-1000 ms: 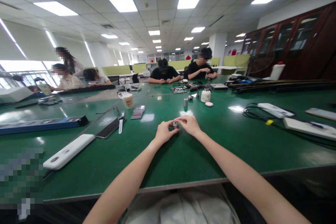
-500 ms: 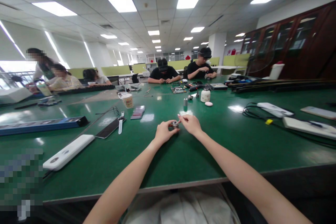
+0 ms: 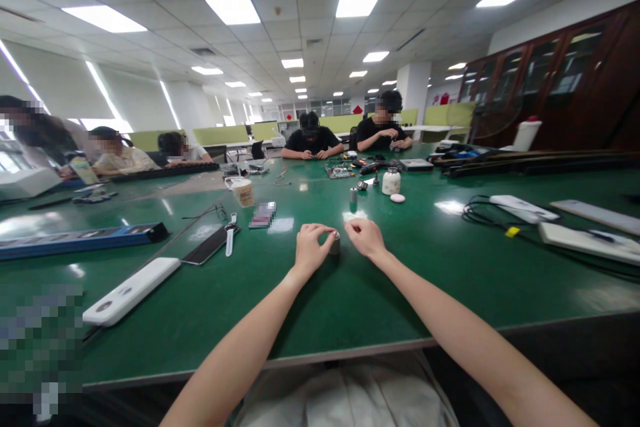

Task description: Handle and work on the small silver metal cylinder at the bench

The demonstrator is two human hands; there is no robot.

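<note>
A small grey metal cylinder (image 3: 336,247) stands upright on the green table in front of me. My left hand (image 3: 313,247) is at its left side, with thumb and fingertips closing at its upper edge. Just right of the cylinder, apart from it, is my right hand (image 3: 367,238). Its fingers are curled in and pressed together; whether anything small is between them is hidden. Beyond my hands a second metal cylinder (image 3: 353,199) stands upright on the table.
Farther back are a white jar (image 3: 391,181), its round lid (image 3: 398,198) and a paper cup (image 3: 243,191). Left lie a watch (image 3: 231,235), a phone (image 3: 206,244) and a white power strip (image 3: 133,290). Black cables (image 3: 480,210) run along the right. Several people sit around the table.
My left thumb and fingers have moved up from around the cylinder's side to its top. My right fingers have drawn back from it and curled in. A person at far left has leaned farther left.
</note>
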